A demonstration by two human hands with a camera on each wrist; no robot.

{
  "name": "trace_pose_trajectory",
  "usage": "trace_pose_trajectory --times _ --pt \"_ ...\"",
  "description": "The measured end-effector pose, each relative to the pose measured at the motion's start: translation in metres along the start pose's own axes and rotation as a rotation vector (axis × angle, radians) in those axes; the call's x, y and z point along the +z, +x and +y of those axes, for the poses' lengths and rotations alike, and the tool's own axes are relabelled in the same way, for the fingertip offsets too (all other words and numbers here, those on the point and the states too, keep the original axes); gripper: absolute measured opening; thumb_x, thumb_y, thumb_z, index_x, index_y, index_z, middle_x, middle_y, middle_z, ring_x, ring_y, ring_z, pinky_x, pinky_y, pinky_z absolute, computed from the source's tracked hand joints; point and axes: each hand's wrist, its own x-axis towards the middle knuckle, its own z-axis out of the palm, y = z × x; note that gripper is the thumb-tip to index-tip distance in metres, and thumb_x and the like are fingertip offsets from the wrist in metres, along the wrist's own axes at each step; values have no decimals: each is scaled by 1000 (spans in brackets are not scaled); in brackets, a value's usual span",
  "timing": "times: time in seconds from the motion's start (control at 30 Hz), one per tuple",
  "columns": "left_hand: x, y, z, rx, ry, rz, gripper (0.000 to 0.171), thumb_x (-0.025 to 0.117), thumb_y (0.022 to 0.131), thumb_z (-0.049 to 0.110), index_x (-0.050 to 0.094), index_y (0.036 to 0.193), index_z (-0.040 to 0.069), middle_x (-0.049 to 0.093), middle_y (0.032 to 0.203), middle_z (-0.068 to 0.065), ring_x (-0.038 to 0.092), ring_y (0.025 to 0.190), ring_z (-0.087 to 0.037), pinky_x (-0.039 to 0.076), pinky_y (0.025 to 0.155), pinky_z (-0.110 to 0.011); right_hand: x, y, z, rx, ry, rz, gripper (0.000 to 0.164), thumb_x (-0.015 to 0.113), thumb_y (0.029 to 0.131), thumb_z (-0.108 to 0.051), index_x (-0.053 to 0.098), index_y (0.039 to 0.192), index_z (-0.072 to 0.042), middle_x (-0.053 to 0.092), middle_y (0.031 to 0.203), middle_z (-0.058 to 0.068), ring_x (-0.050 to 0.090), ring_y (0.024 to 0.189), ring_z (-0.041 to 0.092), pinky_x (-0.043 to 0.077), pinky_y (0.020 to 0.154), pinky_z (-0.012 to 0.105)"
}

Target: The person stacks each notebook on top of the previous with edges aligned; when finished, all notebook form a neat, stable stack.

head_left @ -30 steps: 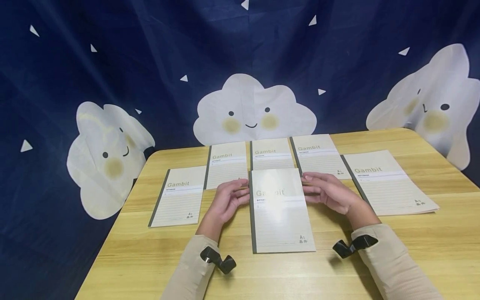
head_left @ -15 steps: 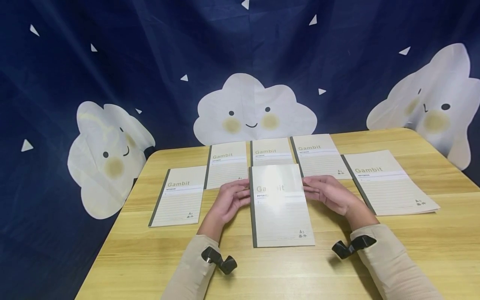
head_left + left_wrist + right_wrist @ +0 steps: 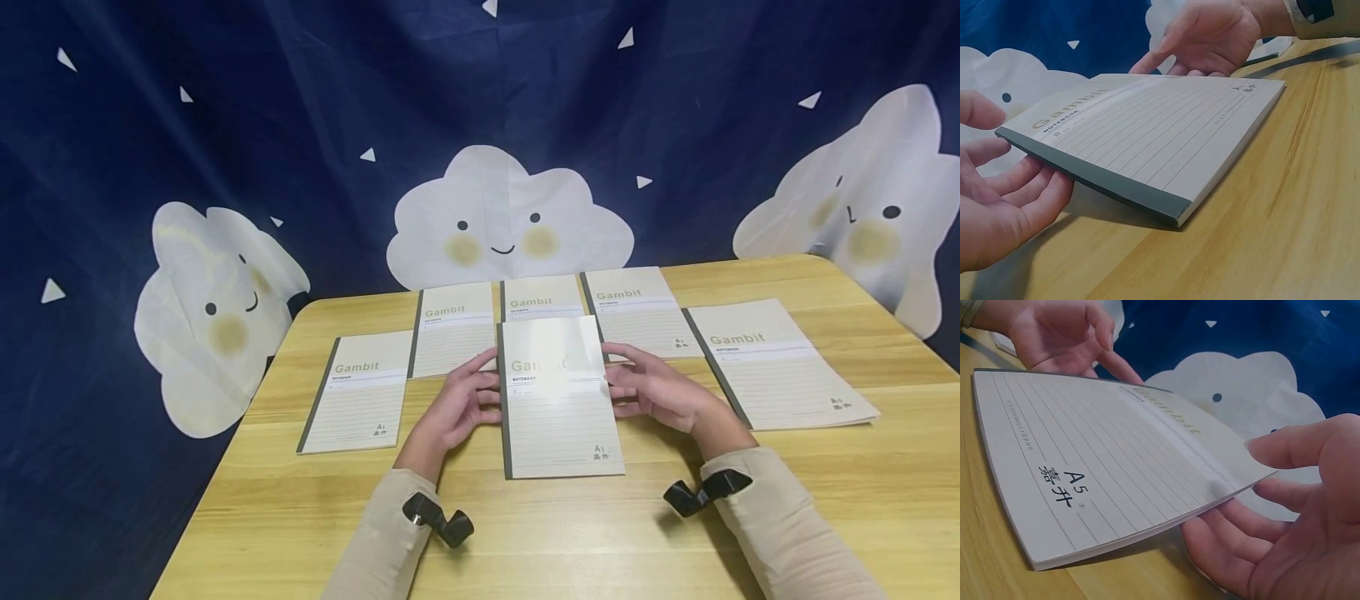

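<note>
A cream notebook (image 3: 558, 433) with a dark spine and "Gambit" on its cover is held between both hands in the head view. My left hand (image 3: 459, 404) holds its spine side. On the opposite long edge is my right hand (image 3: 660, 392). The left wrist view shows the left fingers (image 3: 1044, 194) under the dark spine and the thumb by the far corner. In the right wrist view, the right thumb (image 3: 1291, 447) is at the cover's edge while the other fingers reach underneath. The notebook tilts, its far end raised off the table.
Similar notebooks lie around it on the wooden table (image 3: 525, 542): one at left (image 3: 356, 400), three along the back, including a partly covered middle notebook (image 3: 543, 292), and one at right (image 3: 780, 375) with a lifted corner. A blue curtain (image 3: 337, 83) hangs behind.
The held notebook has moved away from the person, toward the back row, and covers more of the middle back notebook. The fingers of both hands have spread slightly along its edges.
</note>
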Motion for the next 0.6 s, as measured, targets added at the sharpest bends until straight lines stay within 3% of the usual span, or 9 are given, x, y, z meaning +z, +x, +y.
trace_pose_trajectory --times 0.2,0.37,0.6 --pt "-1 0 0 9 -16 -17 55 44 92 7 31 146 13 64 93 -5 64 78 -18 55 70 -40 1 1 2 0 -1 8 70 50 94 -7 7 150 -7 50 102 9 59 82 15 55 75 35" --pt "-1 -1 1 32 -42 -24 52 44 93 7 31 143 3 65 96 -5 64 81 -18 54 71 -39 1 2 2 -31 -13 3 67 44 94 -3 5 149 3 50 109 8 59 87 13 54 78 32" --pt "1 1 1 55 -66 26 48 42 93 5 35 140 -2 62 99 -7 64 83 -19 53 75 -38 1 6 4 -77 27 -9 61 44 95 -2 10 142 17 61 113 2 63 97 12 53 84 29"
